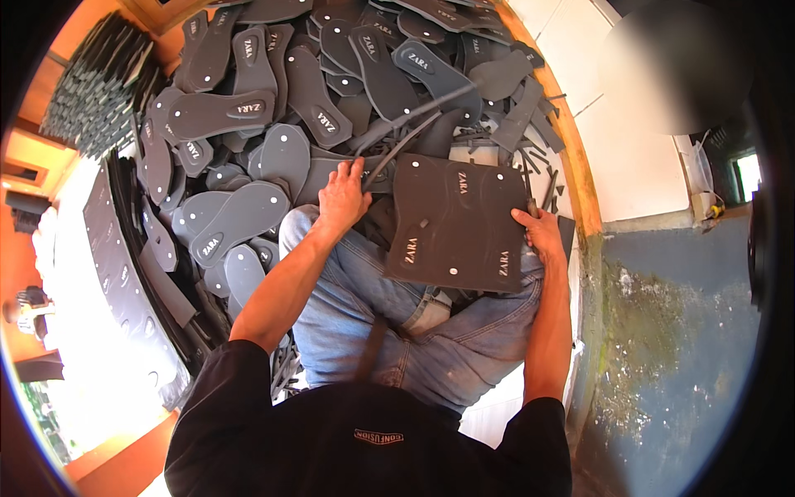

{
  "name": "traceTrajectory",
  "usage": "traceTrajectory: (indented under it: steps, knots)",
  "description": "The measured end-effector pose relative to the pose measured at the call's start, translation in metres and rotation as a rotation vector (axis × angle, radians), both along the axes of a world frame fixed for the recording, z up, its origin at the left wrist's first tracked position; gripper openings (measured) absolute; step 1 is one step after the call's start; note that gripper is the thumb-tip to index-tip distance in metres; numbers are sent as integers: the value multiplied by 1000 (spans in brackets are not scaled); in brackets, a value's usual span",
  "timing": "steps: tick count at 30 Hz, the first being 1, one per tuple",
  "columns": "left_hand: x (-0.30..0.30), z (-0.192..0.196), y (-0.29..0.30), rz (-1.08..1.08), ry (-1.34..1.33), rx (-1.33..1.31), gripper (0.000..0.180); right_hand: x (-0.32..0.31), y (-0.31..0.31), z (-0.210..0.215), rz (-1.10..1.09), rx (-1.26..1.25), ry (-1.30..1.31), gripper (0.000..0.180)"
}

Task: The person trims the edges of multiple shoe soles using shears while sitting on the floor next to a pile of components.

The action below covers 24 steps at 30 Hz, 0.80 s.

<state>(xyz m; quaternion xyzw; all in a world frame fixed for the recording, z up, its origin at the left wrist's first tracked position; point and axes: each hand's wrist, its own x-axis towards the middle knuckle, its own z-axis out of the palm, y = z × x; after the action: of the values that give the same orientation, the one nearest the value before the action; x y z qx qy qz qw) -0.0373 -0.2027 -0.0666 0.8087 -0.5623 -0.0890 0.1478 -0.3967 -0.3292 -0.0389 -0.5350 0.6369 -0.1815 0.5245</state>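
A dark grey foam sheet with insole outlines, pale lettering and white dots lies tilted over my lap. My right hand grips its right edge, thumb on top and the other fingers mostly hidden. By that thumb a thin dark pointed piece sticks up; I cannot tell whether it is a tool or a scrap. Left of the sheet, my left hand is closed on a long narrow foam strip that slants up and away to the right. A second strip runs close above it.
Cut-out grey insoles are heaped in front of me and to the left. Thin offcuts lie right of the sheet. Stacked sheets stand at left, below a pile of dark pieces. An orange-brown edge borders the right side.
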Motion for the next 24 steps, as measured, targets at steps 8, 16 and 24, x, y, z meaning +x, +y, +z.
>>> traceTrajectory:
  steps: [8, 16, 24]
  knots:
    - [2, -28, -2, 96, 56, 123, 65, -43, 29, 76, -391, -242, -449, 24]
    - [-73, 36, -67, -231, 586, -254, 57, -125, 57, 142, -605, -515, -778, 21]
    - [-79, 74, -36, -125, 2060, 53, 77, -67, 80, 138, -588, -524, -551, 30]
